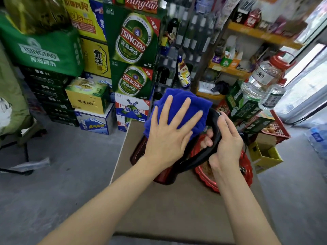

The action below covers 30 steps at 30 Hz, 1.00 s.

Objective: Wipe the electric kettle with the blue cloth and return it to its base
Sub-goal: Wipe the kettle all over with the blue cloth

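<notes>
Two hands work above the table (159, 209): the right hand (228, 144) is clenched around the kettle's black handle (215, 124), the left hand (168, 135) presses flat, fingers spread, on the blue cloth (180, 105) covering the kettle; beer boxes (134, 50) stand beyond.

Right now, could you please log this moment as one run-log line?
phase: wiping | left hand: flat on blue cloth over kettle | right hand: gripping kettle handle | base: hidden

I see a deep blue cloth (184, 105), a black kettle handle (208, 152), a scalloped red tray (230, 183), green beer cartons (132, 38).
</notes>
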Available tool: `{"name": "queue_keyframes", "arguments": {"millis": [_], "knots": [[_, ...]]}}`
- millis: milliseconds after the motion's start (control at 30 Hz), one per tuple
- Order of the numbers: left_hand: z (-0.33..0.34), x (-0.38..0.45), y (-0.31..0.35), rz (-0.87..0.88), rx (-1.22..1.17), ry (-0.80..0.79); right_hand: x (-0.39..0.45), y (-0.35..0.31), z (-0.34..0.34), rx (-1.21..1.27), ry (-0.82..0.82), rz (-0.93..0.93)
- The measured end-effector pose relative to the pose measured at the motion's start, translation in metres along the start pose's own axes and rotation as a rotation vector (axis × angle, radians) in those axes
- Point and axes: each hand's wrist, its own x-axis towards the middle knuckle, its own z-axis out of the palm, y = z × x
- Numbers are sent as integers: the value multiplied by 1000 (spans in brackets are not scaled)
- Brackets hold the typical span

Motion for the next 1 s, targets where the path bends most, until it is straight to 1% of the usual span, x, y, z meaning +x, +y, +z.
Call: {"name": "queue_keyframes", "arguments": {"millis": [67,133,167,233,300,333,400,433,467,533,633,667,700,767,867,967,1000], "knots": [[3,-41,5,73,16,0,0,-10,1,9,-13,-19],[8,-83,9,92,50,-25,-3,-15,0,-10,-18,-21],[8,-94,8,94,49,-30,-5,-16,0,-13,-27,-13],[1,-85,1,89,-11,-30,-10,-16,0,-13,-46,15],[-13,-49,-2,4,-112,-4,-16,-16,1,1,-86,57],[-22,-25,-5,-89,-188,30,-18,-17,1,12,-111,77],[-33,23,-15,-305,-350,26,-22,-18,4,11,-154,102],[-36,36,-22,-368,-409,5,-23,-20,6,5,-162,103],[-37,36,-25,-368,-435,-2,-24,-22,8,1,-159,97],[-34,5,-22,-253,-371,35,-23,-26,9,22,-137,66],[-14,-77,-2,14,-83,18,-21,-32,11,33,-124,37],[-7,-93,2,75,-24,3,-22,-32,14,18,-138,38],[-3,-96,1,94,-21,12,-23,-32,17,2,-161,41],[-13,-70,-3,35,-104,81,-28,-34,23,-17,-221,49],[-48,0,-16,-178,-313,213,-33,-40,26,-30,-306,88],[-69,55,-44,-413,-642,151,-35,-46,29,-25,-338,76],[-67,58,-50,-450,-762,148,-37,-49,31,-37,-330,49]]}}
